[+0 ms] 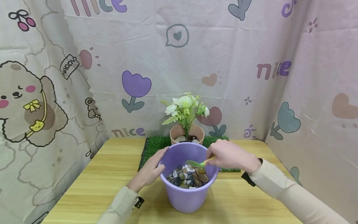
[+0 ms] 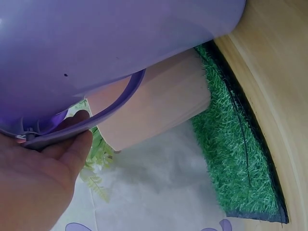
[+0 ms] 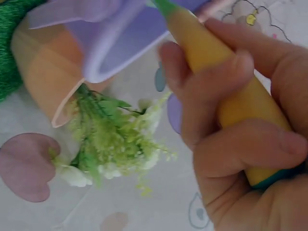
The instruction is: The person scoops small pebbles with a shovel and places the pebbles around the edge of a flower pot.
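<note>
A purple bucket [image 1: 187, 199] stands upright at the middle of the table, with several mixed pebbles [image 1: 181, 176] lying in it. My left hand [image 1: 148, 172] grips its left rim, and in the left wrist view the fingers [image 2: 79, 147] curl about the bucket's handle [image 2: 113, 107] just below the rim. Over the right side of the bucket, my right hand [image 1: 230, 155] holds a small trowel [image 1: 195, 163] by its yellow handle. The green blade points left, inside the bucket and over the pebbles. The right wrist view shows fingers wrapped round the trowel's handle [image 3: 202, 45].
Behind the bucket, a peach flowerpot [image 1: 173, 136] with white flowers [image 1: 184, 102] and stones stands on a green artificial grass mat [image 1: 156, 144]. The wooden table [image 1: 95, 183] extends to both sides. Printed cloth [image 1: 179, 65] hangs behind and at the sides.
</note>
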The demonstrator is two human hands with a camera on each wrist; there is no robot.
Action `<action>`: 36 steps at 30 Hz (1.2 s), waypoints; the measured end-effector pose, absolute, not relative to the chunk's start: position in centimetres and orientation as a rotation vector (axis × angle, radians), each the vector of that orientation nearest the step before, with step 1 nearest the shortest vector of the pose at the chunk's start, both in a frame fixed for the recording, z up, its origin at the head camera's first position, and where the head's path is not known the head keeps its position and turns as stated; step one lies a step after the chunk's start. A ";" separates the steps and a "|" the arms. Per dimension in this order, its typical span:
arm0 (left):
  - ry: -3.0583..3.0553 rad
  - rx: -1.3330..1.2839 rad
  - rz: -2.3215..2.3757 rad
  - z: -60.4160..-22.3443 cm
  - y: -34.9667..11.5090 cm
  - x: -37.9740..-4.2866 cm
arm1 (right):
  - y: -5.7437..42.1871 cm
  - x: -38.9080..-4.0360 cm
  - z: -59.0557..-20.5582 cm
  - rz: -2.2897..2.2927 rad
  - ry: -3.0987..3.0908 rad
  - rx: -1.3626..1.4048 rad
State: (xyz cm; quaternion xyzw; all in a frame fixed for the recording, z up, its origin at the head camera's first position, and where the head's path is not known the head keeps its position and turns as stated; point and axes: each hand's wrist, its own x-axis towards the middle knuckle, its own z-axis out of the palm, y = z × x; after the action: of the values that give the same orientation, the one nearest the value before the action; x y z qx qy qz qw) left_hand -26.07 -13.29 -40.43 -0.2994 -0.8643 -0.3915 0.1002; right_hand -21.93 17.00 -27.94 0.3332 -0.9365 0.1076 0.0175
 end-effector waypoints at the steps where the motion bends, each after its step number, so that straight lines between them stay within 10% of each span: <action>1: -2.555 -0.884 -1.160 -40.4 -13.3 -26.1 | 16.8 -21.9 -27.7 0.354 -2.955 1.035; 36: -2.540 -0.846 -1.196 -40.8 -13.2 -26.1 | 13.3 -20.4 -30.2 -0.211 -2.705 0.897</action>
State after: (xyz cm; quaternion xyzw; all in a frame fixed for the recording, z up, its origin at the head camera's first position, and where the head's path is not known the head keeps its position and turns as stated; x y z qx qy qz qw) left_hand -26.09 -13.18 -40.78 -0.2870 -0.8615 -0.4057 0.1044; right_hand -20.44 13.35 -30.17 0.3108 -0.9370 -0.0730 0.1417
